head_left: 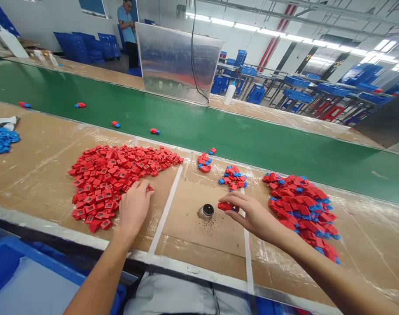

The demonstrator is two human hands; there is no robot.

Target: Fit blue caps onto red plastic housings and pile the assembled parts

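Bright, even light from long white ceiling tube lamps (247, 27), blown out upper right, glare on film-covered brown tabletop (284, 271), streaky reflections in shiny silver metal panel (176, 59), wide-angle stretch at edges, background soft.

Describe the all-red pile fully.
The red pile is a loose heap of many small, plastic-looking blocks, jumbled at various angles, many showing dark openings. It lies on the brown table, on the near side of the green belt, tapering rightward toward the far end of a white tape. The left hand is at its right edge, a red block against it; whether hand and pile touch is unclear.
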